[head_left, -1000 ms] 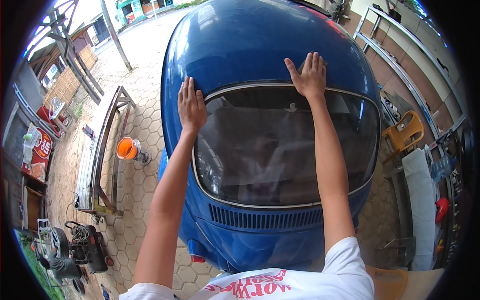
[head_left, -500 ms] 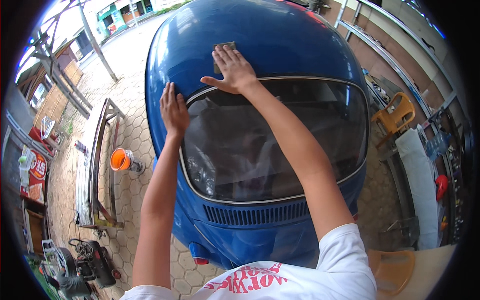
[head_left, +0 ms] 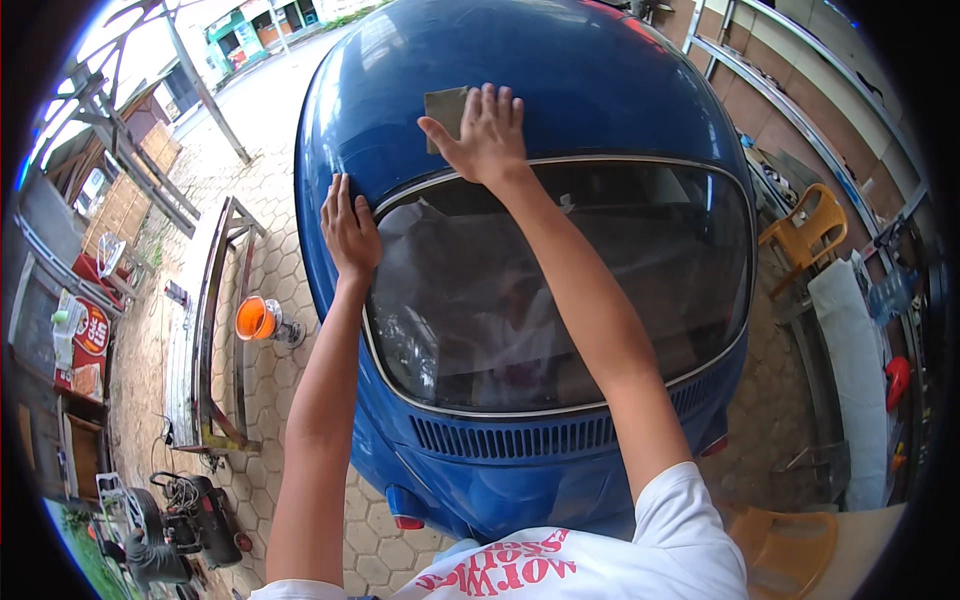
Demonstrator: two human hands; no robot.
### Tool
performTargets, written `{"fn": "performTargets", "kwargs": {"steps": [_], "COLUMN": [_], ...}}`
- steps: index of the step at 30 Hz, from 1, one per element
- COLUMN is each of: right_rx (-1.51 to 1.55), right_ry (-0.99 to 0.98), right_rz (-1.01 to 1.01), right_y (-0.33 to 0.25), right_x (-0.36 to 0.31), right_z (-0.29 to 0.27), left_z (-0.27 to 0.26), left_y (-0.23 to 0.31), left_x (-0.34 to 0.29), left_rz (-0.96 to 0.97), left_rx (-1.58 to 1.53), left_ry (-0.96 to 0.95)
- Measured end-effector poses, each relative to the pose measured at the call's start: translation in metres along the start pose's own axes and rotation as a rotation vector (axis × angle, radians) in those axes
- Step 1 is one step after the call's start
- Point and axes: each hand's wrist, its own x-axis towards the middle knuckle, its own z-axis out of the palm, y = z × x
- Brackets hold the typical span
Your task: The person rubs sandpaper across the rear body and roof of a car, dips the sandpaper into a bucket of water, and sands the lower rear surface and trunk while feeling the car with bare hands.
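Hexagonal paving (head_left: 268,395) runs down the left of the blue car (head_left: 600,110), a walkable strip between the bodywork and a long wooden surface (head_left: 200,310), with an orange bucket (head_left: 258,318) standing in it. Over on the right it's tighter: a yellow-orange chair (head_left: 806,228) stands near the car's flank, and things crowd along the wall. Roof stretches ahead of both hands and off to the right; on the left it curves away close to the fingers.

Both arms reach forward from white sleeves, the left fairly straight, the right slanting leftward across the rear window (head_left: 460,300). The left hand (head_left: 351,228) lies flat by the window's upper left corner, fingers together and pointing away, gripping nothing that I can see. The right hand (head_left: 487,140) is open too, thumb spread leftward, fingers laid over the right side of a brownish sheet (head_left: 444,112) on the roof, just beyond the window trim.

Those fingers hide part of the sheet, and how hard they press I can't tell. Both palms face down, out of sight. Reflections blur whatever sits behind the glass, and the roof's far end is cut off.
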Motion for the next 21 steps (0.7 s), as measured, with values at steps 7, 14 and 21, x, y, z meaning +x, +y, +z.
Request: {"fn": "performTargets", "kwargs": {"steps": [7, 14, 21], "right_rx": [-0.009, -0.087, 0.039], "right_ry": [0.053, 0.224, 0.283], "right_rz": [-0.082, 0.120, 0.439], "right_y": [-0.029, 0.102, 0.300], "right_x": [0.010, 0.007, -0.038], "right_z": [0.039, -0.006, -0.050], "left_z": [0.002, 0.009, 0.008], "left_y": [0.001, -0.012, -0.009], "left_x": [0.001, 0.007, 0.001], "left_rz": [0.025, 0.036, 0.035], "left_rx": [-0.064, -0.031, 0.046], "left_ry": [-0.012, -0.037, -0.063]}}
